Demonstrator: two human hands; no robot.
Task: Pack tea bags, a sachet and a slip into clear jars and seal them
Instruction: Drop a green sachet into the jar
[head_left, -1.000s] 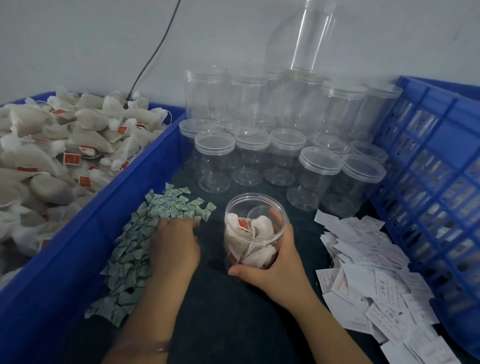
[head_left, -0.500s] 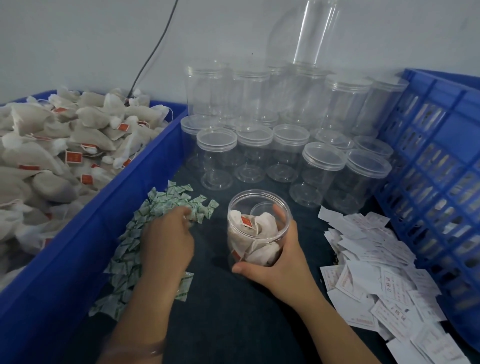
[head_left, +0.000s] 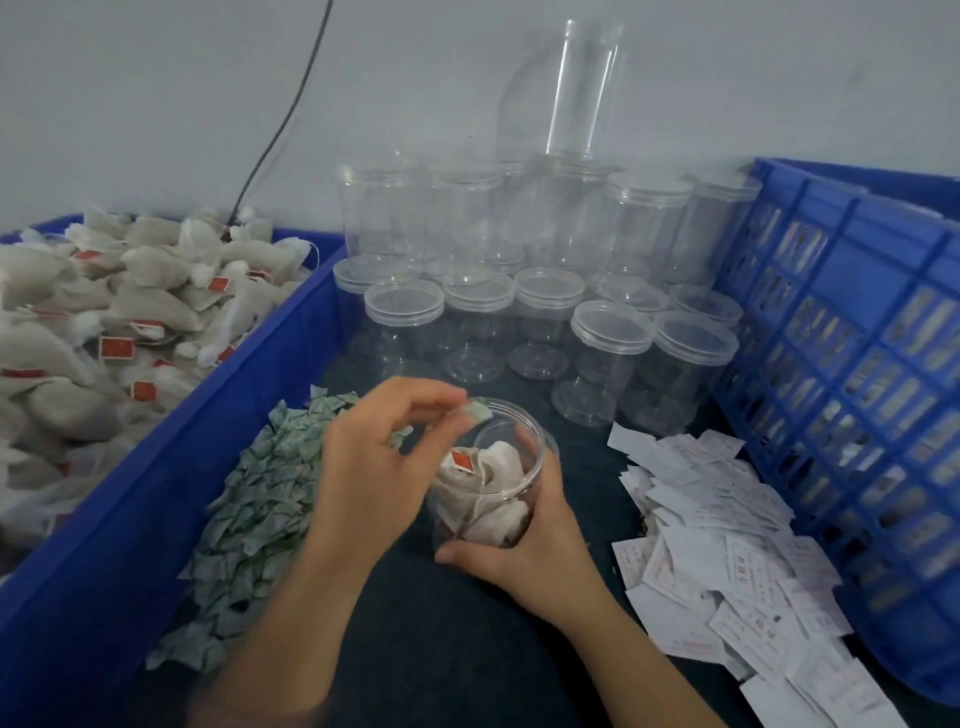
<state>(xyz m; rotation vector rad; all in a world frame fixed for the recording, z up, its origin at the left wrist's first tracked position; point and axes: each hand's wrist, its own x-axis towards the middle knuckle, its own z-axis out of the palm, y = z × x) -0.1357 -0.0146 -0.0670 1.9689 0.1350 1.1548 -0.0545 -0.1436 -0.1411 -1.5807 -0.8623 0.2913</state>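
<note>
No legible text: print on slips (head_left: 737, 566) and red tags (head_left: 117, 347) too blurred

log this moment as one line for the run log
left hand: pinches sachet above jar | right hand: holds jar | jar: lidless, tea bags inside | likely next: drop sachet in

Soft, even, rather dim light; edges bow from the wide lens; near forearms perhaps motion-blurred.
</note>
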